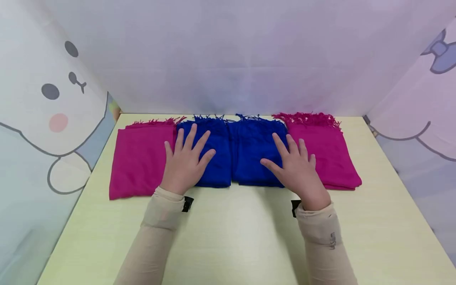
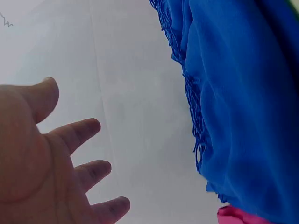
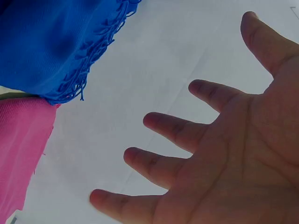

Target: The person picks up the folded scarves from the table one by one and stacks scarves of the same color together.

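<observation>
Four folded fringed scarves lie side by side on a pale table: a magenta one, two blue ones, and another magenta one. My left hand is spread flat over the left blue scarf, near its seam with the left magenta scarf. My right hand is spread over the right blue scarf, reaching onto the right magenta one. Both wrist views show an open palm with straight fingers, left and right, beside blue cloth. Neither hand grips anything.
A white backdrop closes the far side just behind the fringes. Cartoon-printed panels stand at the left and right. Bare tabletop lies between the scarves and the near edge, under my sleeved forearms.
</observation>
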`<state>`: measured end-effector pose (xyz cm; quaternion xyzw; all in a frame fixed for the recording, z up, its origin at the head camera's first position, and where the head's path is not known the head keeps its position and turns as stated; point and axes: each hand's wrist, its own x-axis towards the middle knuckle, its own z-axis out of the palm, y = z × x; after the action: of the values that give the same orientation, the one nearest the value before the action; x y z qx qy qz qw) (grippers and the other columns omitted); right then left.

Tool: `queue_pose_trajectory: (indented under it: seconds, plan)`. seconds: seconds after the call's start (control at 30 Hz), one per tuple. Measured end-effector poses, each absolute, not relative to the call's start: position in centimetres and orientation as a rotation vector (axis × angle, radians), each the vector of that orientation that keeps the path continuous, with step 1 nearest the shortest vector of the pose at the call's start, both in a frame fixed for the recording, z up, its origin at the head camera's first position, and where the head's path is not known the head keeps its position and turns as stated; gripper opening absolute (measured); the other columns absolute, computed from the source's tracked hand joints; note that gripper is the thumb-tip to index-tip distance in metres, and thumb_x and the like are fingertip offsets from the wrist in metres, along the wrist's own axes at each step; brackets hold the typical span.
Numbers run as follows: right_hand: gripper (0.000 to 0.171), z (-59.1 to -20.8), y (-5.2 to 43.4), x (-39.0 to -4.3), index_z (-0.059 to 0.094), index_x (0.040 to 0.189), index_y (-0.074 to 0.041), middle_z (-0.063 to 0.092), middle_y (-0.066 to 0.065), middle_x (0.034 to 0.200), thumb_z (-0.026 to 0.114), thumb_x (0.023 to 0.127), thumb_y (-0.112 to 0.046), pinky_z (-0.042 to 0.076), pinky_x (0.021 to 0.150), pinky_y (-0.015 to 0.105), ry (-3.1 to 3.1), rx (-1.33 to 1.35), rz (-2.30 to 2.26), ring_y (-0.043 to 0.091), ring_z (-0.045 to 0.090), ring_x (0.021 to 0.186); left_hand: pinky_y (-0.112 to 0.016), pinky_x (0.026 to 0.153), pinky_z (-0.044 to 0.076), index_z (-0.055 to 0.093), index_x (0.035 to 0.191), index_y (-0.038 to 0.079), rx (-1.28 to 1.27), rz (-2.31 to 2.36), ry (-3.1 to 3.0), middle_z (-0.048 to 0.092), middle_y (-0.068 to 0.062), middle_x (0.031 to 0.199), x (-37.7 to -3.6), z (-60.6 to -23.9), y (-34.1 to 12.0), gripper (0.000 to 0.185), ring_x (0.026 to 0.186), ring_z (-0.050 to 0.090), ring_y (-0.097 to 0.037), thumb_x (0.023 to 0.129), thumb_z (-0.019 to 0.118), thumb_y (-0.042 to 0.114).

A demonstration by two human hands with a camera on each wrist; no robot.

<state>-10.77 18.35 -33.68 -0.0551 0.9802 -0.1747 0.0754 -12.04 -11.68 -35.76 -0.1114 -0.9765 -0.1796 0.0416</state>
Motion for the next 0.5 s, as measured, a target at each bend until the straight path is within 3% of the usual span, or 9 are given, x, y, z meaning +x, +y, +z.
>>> queue_pose_trajectory:
  seconds: [0.13, 0.17, 0.23, 0.33, 0.4, 0.47, 0.5]
  plan:
    - [0.088, -33.8, 19.2, -10.9, -0.002, 0.161, -0.028, 0.001, 0.025, 0.164, 0.042, 0.096, -0.067, 0.019, 0.1, 0.082, 2.882, -0.155, -0.605, 0.056, -0.001, 0.146, -0.072, 0.114, 0.003, 0.024, 0.159, 0.035, -0.445, -0.672, -2.937, 0.006, -0.004, 0.168, -11.9, -36.4, -10.6, 0.064, 0.153, 0.0, -0.036, 0.101, 0.032, 0.063]
    - [0.086, -33.8, 19.4, -10.9, -0.001, 0.161, -0.025, 0.003, 0.027, 0.163, 0.042, 0.098, -0.064, 0.022, 0.1, 0.08, 2.863, -0.151, -0.633, 0.057, 0.004, 0.145, -0.07, 0.115, 0.008, 0.026, 0.158, 0.034, -0.485, -0.744, -2.918, 0.011, -0.005, 0.167, -11.9, -36.5, -10.3, 0.063, 0.153, 0.006, -0.035, 0.102, 0.034, 0.061]
    - [0.08, -33.8, 20.1, -11.1, 0.001, 0.161, -0.019, 0.008, 0.031, 0.161, 0.039, 0.102, -0.058, 0.026, 0.103, 0.076, 2.815, -0.132, -0.675, 0.058, 0.011, 0.144, -0.061, 0.114, 0.029, 0.032, 0.156, 0.032, -0.555, -0.945, -2.891, 0.033, -0.006, 0.159, -12.0, -36.9, -9.3, 0.06, 0.146, 0.032, -0.029, 0.103, 0.04, 0.056]
    - [0.073, -33.8, 21.4, -11.4, 0.009, 0.16, -0.008, 0.019, 0.033, 0.158, 0.034, 0.106, -0.051, 0.025, 0.109, 0.07, 2.726, -0.079, -0.704, 0.056, 0.022, 0.142, -0.044, 0.088, 0.056, 0.043, 0.151, 0.026, -0.627, -1.347, -2.886, 0.062, -0.004, 0.129, -11.9, -37.5, -7.8, 0.052, 0.108, 0.065, -0.02, 0.103, 0.052, 0.045]
    - [0.073, -33.9, 22.2, -11.5, 0.014, 0.158, -0.002, 0.033, 0.032, 0.152, 0.033, 0.106, -0.05, 0.026, 0.111, 0.068, 2.673, -0.053, -0.703, 0.053, 0.029, 0.14, -0.036, 0.068, 0.058, 0.048, 0.147, 0.022, -0.624, -1.511, -2.928, 0.069, -0.003, 0.107, -11.8, -38.0, -6.8, 0.048, 0.08, 0.069, -0.017, 0.102, 0.056, 0.038]
    - [0.071, -34.2, 22.7, -11.7, 0.023, 0.155, 0.002, 0.057, 0.027, 0.126, 0.034, 0.106, -0.049, 0.037, 0.106, 0.064, 2.61, -0.038, -0.736, 0.048, 0.052, 0.121, -0.034, 0.06, 0.056, 0.049, 0.145, 0.018, -0.583, -1.544, -3.008, 0.072, -0.003, 0.098, -11.4, -38.5, -5.9, 0.047, 0.068, 0.068, -0.018, 0.102, 0.058, 0.035]
    - [0.068, -34.4, 22.9, -11.7, 0.026, 0.153, 0.001, 0.062, 0.023, 0.111, 0.035, 0.106, -0.048, 0.042, 0.1, 0.061, 2.576, -0.025, -0.759, 0.043, 0.059, 0.107, -0.034, 0.06, 0.055, 0.049, 0.146, 0.016, -0.554, -1.505, -3.053, 0.072, -0.003, 0.095, -11.3, -38.7, -5.6, 0.049, 0.065, 0.067, -0.017, 0.102, 0.058, 0.034]
